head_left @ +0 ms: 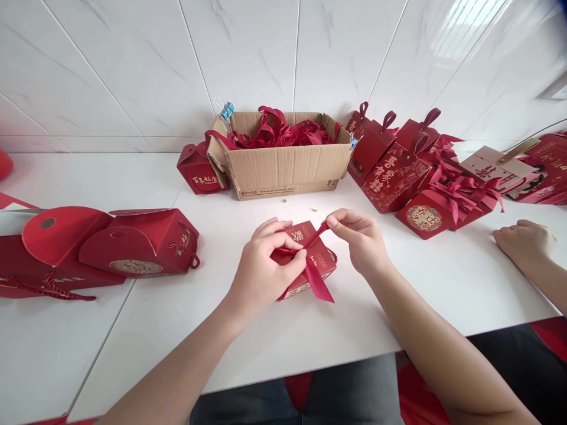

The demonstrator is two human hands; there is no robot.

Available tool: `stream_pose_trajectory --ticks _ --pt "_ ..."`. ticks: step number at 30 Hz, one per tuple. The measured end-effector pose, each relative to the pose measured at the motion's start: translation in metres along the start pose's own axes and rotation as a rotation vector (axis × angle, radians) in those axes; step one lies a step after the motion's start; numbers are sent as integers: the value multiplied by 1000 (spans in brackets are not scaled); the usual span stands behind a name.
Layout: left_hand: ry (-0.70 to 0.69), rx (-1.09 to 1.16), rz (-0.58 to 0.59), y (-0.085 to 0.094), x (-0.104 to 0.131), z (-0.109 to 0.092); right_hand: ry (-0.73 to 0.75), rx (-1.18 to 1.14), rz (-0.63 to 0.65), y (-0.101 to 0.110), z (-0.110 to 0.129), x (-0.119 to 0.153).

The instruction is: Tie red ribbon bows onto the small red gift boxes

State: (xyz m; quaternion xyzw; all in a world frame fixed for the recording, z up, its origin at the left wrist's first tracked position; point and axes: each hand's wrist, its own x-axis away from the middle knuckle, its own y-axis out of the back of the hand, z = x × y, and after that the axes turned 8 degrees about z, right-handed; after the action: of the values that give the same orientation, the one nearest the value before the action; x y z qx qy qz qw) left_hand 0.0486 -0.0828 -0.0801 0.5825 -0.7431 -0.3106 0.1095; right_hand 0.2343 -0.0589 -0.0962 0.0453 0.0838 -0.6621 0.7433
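Note:
A small red gift box [322,260] with printed characters lies on the white table between my hands. A red ribbon [318,282] crosses its top, and one loose tail hangs over the near edge. My left hand [270,260] rests over the left part of the box, its thumb and forefinger pinching the ribbon at the crossing. Off the box's upper right side, my right hand [361,239] is closed on a ribbon end, pulled up from the crossing between thumb and forefinger.
Behind stands a cardboard box [287,171] full of red ribbons. Large red boxes [142,248] lie at the left. Several red boxes [394,177] stand at the right, near another person's hand [525,242]. Two tiny metallic bits [314,209] lie beyond my hands.

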Motion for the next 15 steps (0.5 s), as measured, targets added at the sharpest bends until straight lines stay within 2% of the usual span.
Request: stream_pose_trajectory --ticks 12,15 --pt "-80 1 -39 -3 2 -1 -46 37 -63 -4 0 -2" --pt "-79 7 -30 -2 2 0 -99 40 -1 -3 -3 -4"
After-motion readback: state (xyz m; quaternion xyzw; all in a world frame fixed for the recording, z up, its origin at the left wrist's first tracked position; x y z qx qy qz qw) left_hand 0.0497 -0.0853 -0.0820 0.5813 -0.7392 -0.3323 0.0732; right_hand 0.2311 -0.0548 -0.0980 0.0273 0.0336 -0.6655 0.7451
